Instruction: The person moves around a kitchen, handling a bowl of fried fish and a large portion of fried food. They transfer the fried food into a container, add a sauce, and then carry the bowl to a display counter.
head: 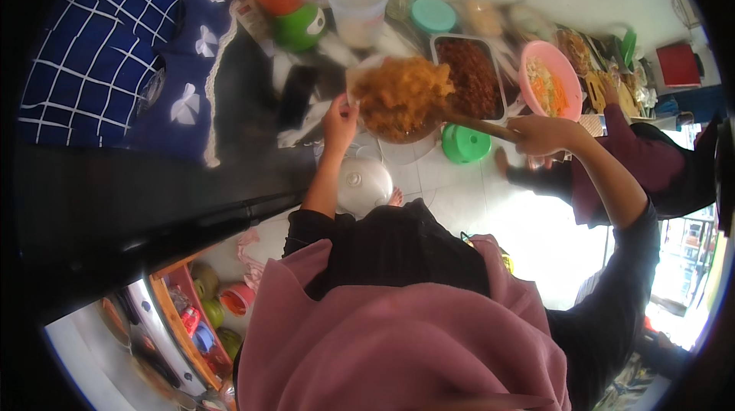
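My left hand [340, 124] grips the left rim of a clear bowl [419, 149]. Orange-brown food [402, 89] is heaped in the bowl; motion blur hides its exact kind. In my right hand [545, 134] is the handle of a wooden spoon or spatula [482, 125], whose head is hidden in the food. Just behind the bowl, to its right, stands a rectangular metal tray [503, 102] of dark red-brown food. A pink plastic bowl [527, 86] with shredded carrot and pale shreds is beyond my right hand.
A green-based blender [298, 26], a translucent tub [359, 6] and a teal lid [433, 15] line the wall side. Below are a green plastic stool [466, 144] and a lidded metal pot [363, 184]. A co-worker [649, 169] reaches toward the counter at right.
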A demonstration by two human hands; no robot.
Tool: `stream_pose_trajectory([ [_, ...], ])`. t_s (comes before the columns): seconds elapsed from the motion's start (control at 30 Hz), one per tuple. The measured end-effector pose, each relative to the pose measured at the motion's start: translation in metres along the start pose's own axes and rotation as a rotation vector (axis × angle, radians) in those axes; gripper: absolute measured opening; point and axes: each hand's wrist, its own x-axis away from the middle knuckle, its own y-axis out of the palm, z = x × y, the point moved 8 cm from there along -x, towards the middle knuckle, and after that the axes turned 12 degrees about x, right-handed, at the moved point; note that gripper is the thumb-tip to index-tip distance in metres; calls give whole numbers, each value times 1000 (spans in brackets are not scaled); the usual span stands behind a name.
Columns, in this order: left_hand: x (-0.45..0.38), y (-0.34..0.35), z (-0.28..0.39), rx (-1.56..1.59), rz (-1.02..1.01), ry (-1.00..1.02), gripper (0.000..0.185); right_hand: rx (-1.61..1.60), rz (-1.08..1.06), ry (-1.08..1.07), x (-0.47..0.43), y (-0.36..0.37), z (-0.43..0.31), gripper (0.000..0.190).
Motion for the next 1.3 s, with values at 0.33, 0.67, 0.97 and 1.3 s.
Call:
stream_pose_trajectory([
  [0.33,10,-8,-8,41,18,-45,39,70,211,63,-46,1,-1,33],
  [0.67,-44,-25,-17,-77,185,146,23,163,276,54,-35,-2,-14,28],
  [0.97,-45,-26,-4,-69,259,184,13,237,285,13,-15,-7,-38,26],
  [1.3,-56,-31,-48,66,197,18,18,344,404,-10,-10,-21,-46,25],
])
